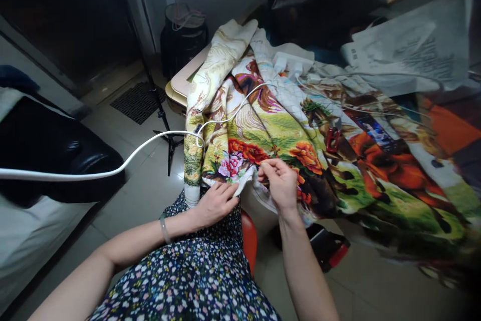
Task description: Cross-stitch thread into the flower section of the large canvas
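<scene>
Via the head camera, I observe the left hand (215, 206) palm down, its fingers gripping the near edge of the cross-stitch cloth (270, 130). The right hand (278, 181), wrist raised, is closed in a pinch at that edge; I cannot tell whether it holds anything thin. The cloth spreads ahead of both hands. A white cable (75, 178) crosses above its left portion; a power strip (306, 62) rests on its far part, a red clip (333, 138) on its right. The table (175, 91) shows beyond its left edge, with tiled floor (145, 158) beside it.
</scene>
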Demonstrator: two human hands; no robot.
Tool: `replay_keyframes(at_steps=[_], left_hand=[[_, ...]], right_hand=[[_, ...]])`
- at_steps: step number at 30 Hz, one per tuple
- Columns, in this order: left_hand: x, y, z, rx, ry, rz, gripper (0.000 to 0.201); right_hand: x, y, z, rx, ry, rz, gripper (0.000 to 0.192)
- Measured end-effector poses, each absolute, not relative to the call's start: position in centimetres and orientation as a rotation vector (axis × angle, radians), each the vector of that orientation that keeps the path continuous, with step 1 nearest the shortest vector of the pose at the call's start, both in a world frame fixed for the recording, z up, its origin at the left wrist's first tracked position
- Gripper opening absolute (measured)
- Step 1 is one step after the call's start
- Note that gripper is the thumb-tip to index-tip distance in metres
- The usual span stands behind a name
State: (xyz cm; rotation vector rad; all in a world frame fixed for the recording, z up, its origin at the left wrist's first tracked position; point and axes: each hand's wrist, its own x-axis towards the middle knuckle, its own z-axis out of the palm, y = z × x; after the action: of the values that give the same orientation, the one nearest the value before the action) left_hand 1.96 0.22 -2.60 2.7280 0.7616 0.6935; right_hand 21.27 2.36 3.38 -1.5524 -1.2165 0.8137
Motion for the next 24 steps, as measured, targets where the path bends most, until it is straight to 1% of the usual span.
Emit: replay_keyframes(at_steps=[2,7,10,15,20,24], left_hand=[[1.7,-0.4,-3.7,2.763,0.741,0.726,0.025],[0.5,-0.3,-6.1,2.759,0.667,0.815,0.028],[-0.3,0.1,-6.8,2.739,0.626,0.839,0.028],[-1.4,0.7,-7.3,2.753,0.731,0.887,0.029],[-2.1,2.2,-8.3,2.736,1.089,0.910,0.031],[-2.3,3.2,-9.0,2.682,1.286,0.897,0.028]], right_hand=[[20.1,1.9,2.4,-1.481,-1.334,0.722,0.018],[18.7,2.7,-1.6,-1.237,-1.930,0.265,0.016],[19.0,3.5,-4.3,-1.276,-1.976,0.129,0.019],[19.0,2.8,-6.2,-1.286,-1.923,0.082,0.019],[19.1,1.7,-6.2,-1.289,-1.870,0.093,0.019],[19.7,1.7,-6.5,-1.341,-1.799,0.134,0.020]])
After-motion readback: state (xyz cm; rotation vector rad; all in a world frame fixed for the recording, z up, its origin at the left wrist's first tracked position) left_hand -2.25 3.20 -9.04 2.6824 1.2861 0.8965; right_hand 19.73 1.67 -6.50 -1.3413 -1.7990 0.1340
